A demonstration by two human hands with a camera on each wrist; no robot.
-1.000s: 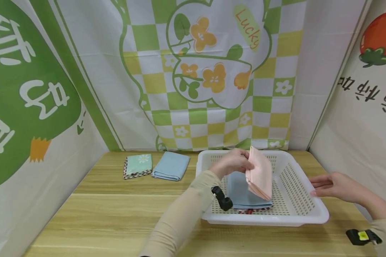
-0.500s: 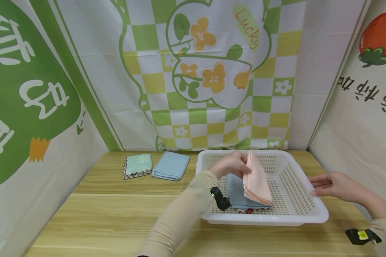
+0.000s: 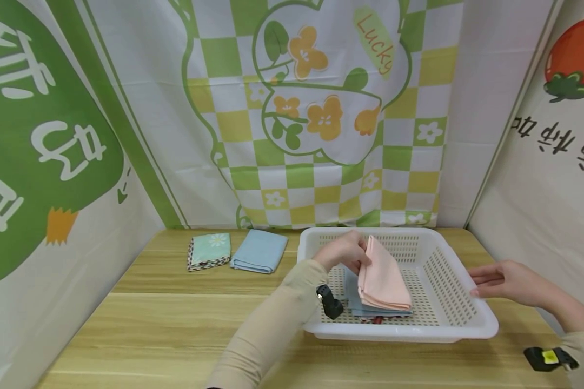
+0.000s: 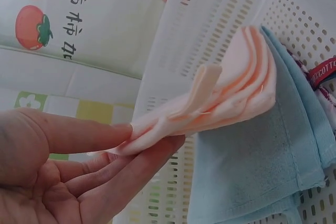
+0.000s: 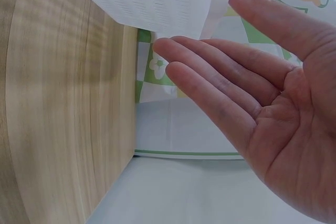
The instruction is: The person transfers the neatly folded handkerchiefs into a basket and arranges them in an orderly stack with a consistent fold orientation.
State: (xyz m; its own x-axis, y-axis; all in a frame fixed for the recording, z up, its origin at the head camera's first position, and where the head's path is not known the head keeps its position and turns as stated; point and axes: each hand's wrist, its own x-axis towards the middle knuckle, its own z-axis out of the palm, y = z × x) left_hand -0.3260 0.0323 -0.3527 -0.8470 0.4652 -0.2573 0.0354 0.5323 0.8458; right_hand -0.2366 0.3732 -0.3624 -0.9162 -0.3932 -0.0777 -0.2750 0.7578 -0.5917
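My left hand [image 3: 344, 251] pinches one end of a folded pink towel [image 3: 385, 278] between thumb and fingers. The towel's other end lies on a folded blue towel [image 4: 252, 156] inside a white perforated basket [image 3: 399, 330]. Below the blue towel a bit of patterned cloth with a red label [image 4: 324, 72] peeks out; the rest of it is hidden. At the basket's right side is my right hand [image 3: 508, 282], its fingers straight and the fingertips at the rim. The right wrist view shows nothing in that palm.
Left of the basket, a folded light blue towel [image 3: 259, 251] and a green towel with a flower and checked edge [image 3: 208, 252] lie side by side on the wooden table [image 3: 175, 329]. Printed cloth walls stand behind and on both sides.
My left hand has shifted left and slightly down with the pink towel, whose lower part has come down onto the blue towel. The right hand stays at the basket's rim.
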